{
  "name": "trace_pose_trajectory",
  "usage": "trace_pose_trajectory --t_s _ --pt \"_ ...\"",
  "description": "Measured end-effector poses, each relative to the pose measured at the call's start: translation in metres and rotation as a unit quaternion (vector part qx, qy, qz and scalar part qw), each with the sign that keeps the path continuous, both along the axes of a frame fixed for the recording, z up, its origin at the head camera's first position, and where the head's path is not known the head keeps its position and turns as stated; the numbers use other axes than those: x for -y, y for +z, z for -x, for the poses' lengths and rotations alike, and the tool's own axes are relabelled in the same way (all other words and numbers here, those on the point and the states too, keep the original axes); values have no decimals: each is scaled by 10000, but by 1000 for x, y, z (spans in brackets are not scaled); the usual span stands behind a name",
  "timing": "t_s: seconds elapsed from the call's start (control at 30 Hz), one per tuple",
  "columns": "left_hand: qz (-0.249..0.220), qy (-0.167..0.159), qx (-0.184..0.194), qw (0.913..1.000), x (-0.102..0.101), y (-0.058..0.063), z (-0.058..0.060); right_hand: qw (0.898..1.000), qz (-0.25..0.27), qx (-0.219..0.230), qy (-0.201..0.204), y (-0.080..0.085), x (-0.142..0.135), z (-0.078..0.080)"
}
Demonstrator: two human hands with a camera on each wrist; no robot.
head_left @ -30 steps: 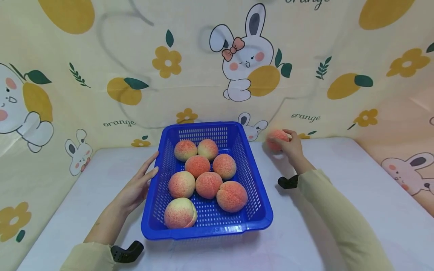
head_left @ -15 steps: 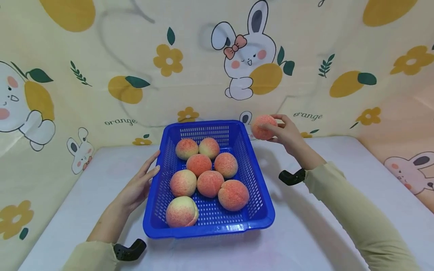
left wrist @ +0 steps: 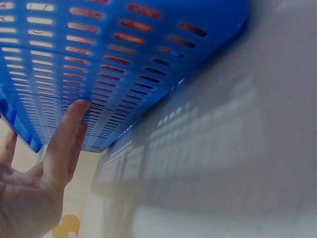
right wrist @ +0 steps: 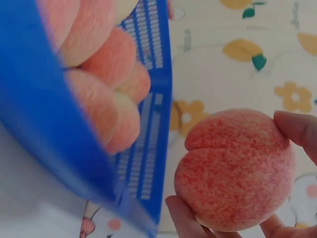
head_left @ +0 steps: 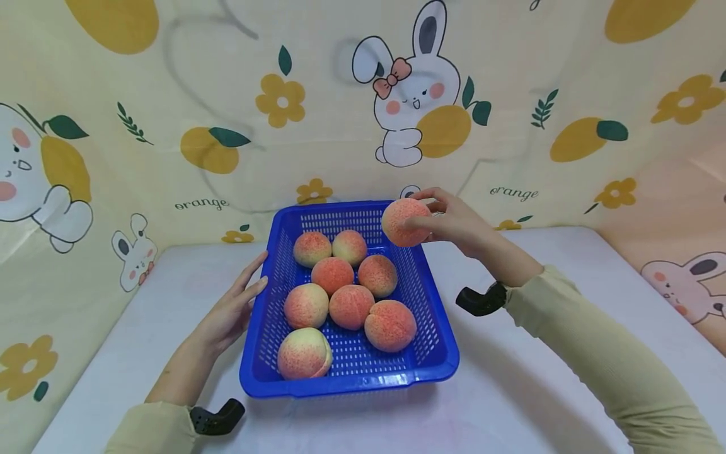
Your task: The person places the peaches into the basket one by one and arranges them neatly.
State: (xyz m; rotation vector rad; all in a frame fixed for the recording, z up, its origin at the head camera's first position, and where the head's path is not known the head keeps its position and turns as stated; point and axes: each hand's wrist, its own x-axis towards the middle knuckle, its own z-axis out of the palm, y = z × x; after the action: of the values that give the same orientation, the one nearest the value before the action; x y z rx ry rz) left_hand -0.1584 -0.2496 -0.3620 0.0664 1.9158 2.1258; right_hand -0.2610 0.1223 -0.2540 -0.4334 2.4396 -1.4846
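My right hand [head_left: 459,225] pinches a reddish peach [head_left: 401,219] between thumb and fingers, over the back right corner of a blue plastic basket [head_left: 368,386]. In the right wrist view, the held peach [right wrist: 233,171] shows its crease, with fingertips on both sides. Several peaches lie inside the basket, some red and some yellowish, such as the pale peach [head_left: 303,354] in the front left corner. My left hand [head_left: 227,318] rests against the basket's left side, fingers mostly straight. From the left wrist, this hand [left wrist: 37,191] touches the slotted wall [left wrist: 119,74] from outside.
The basket stands on a white table [head_left: 522,353]. Right behind the table rises a cream cloth [head_left: 317,145] printed with rabbits, oranges and flowers. A black device [head_left: 482,299] sits at the right wrist, and a similar black device [head_left: 218,417] at the left.
My right hand has lifted the peach from the table at the basket's right and carried it left, over the back right corner. The left hand has stayed against the basket.
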Motion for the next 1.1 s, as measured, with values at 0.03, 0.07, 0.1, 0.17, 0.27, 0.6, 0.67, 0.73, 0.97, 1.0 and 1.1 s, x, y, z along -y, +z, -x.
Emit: trace_pose_trajectory --t_s 0.03,0.07,0.1,0.17,0.27,0.6,0.67,0.73,0.97,1.0,1.1 --pt "-19 -3 11 10000 0 0 0 9999 -5 -6 101 1 2 -2" --pt "-25 1 13 10000 0 0 0 9998 -25 -27 181 2 4 -3" --pt "-36 2 15 10000 0 -1 0 9996 -17 -42 265 3 7 -5" --pt "-42 21 20 10000 0 -1 0 9992 -20 -25 396 4 12 -7" --pt "-31 31 31 10000 0 -1 0 9982 -72 8 591 4 20 -11" --pt "-43 51 42 10000 -1 -1 1 9891 -639 163 1319 5 46 -28" --pt "-40 55 55 10000 -1 -1 1 9862 -734 206 1471 4 50 -31" --pt "-40 56 66 10000 -1 -1 1 9832 -820 203 1621 3 53 -34" --pt "-78 45 73 9999 -1 -1 1 9683 -821 531 2300 -3 62 -41" --pt "-86 40 71 9999 -1 -1 0 9664 -824 567 2369 -4 63 -42" --pt "-119 27 63 9999 -1 0 0 9624 -918 632 2476 -6 65 -44"
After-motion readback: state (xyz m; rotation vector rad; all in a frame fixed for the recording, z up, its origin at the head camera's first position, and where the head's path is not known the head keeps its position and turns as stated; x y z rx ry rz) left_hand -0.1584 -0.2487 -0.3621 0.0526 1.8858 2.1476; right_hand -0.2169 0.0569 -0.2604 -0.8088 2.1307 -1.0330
